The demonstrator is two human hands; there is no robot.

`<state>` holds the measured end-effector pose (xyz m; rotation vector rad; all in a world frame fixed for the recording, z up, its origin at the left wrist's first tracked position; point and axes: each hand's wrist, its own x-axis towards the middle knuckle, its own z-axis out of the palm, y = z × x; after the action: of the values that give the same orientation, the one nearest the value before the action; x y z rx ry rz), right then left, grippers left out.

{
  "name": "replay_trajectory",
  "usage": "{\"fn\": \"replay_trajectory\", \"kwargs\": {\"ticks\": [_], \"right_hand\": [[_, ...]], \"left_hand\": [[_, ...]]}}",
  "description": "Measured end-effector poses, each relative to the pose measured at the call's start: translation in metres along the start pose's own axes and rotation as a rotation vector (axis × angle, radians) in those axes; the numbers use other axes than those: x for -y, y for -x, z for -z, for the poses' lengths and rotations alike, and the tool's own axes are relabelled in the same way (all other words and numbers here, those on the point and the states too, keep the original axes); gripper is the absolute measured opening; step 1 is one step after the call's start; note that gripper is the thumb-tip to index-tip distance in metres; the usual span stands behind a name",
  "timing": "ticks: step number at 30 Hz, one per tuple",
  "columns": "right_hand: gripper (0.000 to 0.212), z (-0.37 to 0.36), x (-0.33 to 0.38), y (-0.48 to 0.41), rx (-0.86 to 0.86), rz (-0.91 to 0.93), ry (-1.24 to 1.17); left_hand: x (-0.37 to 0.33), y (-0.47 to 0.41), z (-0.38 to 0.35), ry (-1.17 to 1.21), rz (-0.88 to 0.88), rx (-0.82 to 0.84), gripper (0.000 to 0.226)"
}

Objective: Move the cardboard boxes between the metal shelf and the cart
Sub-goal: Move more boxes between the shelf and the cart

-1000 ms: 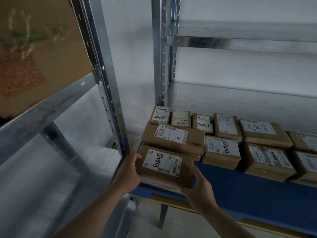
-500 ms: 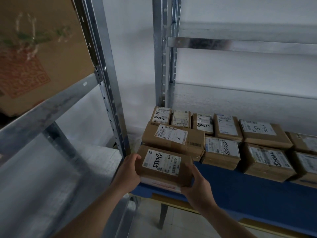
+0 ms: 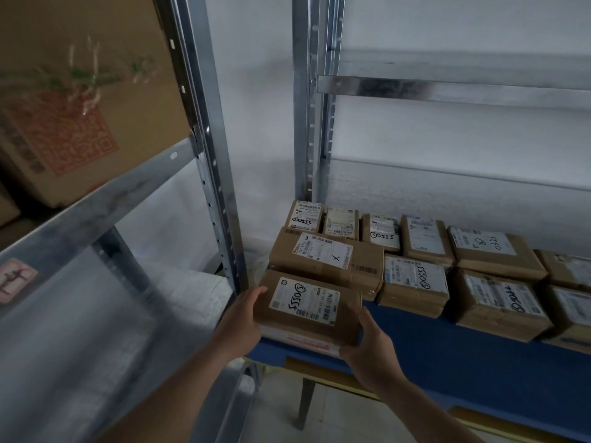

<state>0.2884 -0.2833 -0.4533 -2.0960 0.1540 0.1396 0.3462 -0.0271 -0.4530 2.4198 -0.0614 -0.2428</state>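
**A:** From the head camera, the only view there is: which step is this?

**B:** A pick-up or a set-down at the cart; I can't tell which. Both hands are on one box at the cart's front left corner. The left hand is wrapped round its left end. The right hand clasps the near right corner, thumb on the top edge.

**A:** Is it lifted?

**B:** Can't say. A white packet with red print lies right under it and sticks out at the cart's front edge. Whether the box rests on that or is just clear of it doesn't show.

**A:** And around it?

**B:** Straight behind it, touching or nearly so, is a parcel marked with an X. More parcels run in rows toward the back and right edges. The metal shelf is to the left, past a steel post. A big carton sits on its upper level, and the level below looks bare where it can be seen.

**A:** So what does the next move call for?

**B:** If the box is going to the shelf, my guess is a straight lift first. That way the white packet isn't dragged off the front edge and the X parcel isn't nudged. Then it swings left around the post, kept level, onto the lower level. If it's being put down instead, square it against the X parcel before either hand lets go.
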Motion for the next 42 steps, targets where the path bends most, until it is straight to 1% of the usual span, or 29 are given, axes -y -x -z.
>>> {"fn": "replay_trajectory", "kwargs": {"ticks": [5, 7, 11, 14, 17, 20, 23, 25, 26, 28, 30, 33, 38, 40, 42], "right_hand": [[0.083, 0.002, -0.004, 0.004, -0.038, 0.021, 0.020], [0.085, 0.003, -0.003, 0.006, -0.041, 0.031, 0.008], [0.086, 0.005, 0.002, 0.009, -0.070, 0.064, -0.012], [0.078, 0.010, 0.012, 0.014, -0.123, 0.134, -0.004], [0.066, 0.013, 0.023, 0.017, -0.190, 0.211, 0.060], [0.068, 0.014, 0.032, 0.016, -0.194, 0.288, 0.138], [0.069, 0.015, 0.044, 0.015, -0.198, 0.339, 0.183], [0.068, 0.016, 0.052, 0.017, -0.214, 0.324, 0.211], [0.066, 0.015, 0.054, 0.017, -0.209, 0.288, 0.235], [0.058, 0.013, 0.057, 0.016, -0.156, 0.152, 0.288], [0.048, 0.013, 0.056, 0.015, -0.061, 0.022, 0.321], [0.056, 0.010, 0.044, 0.011, 0.093, -0.081, 0.307], [0.066, 0.019, 0.035, 0.015, 0.299, -0.078, 0.208], [0.069, 0.024, 0.033, 0.016, 0.297, -0.035, 0.213], [0.070, 0.028, 0.035, 0.020, 0.239, 0.057, 0.241]], "left_hand": [[0.013, 0.008, 0.011, 0.026, 0.032, -0.070, 0.065], [0.018, 0.012, 0.015, 0.027, 0.049, -0.072, 0.067], [0.013, 0.020, 0.018, 0.034, 0.030, -0.068, 0.063], [0.008, 0.026, 0.022, 0.025, 0.018, -0.083, 0.064], [0.003, 0.033, 0.030, 0.038, 0.018, -0.133, 0.064], [-0.008, 0.045, 0.039, 0.082, 0.006, -0.192, 0.063], [-0.019, 0.058, 0.046, 0.103, 0.001, -0.230, 0.066], [-0.024, 0.069, 0.051, 0.117, 0.016, -0.256, 0.067], [-0.025, 0.074, 0.053, 0.116, 0.024, -0.273, 0.067], [-0.028, 0.088, 0.056, 0.110, 0.050, -0.299, 0.068], [-0.032, 0.104, 0.057, 0.123, 0.077, -0.325, 0.067], [-0.036, 0.131, 0.054, 0.126, 0.131, -0.369, 0.067], [-0.037, 0.182, 0.043, 0.100, 0.223, -0.416, 0.072], [-0.041, 0.204, 0.040, 0.074, 0.260, -0.449, 0.072], [-0.050, 0.226, 0.039, 0.061, 0.296, -0.477, 0.073]]}}
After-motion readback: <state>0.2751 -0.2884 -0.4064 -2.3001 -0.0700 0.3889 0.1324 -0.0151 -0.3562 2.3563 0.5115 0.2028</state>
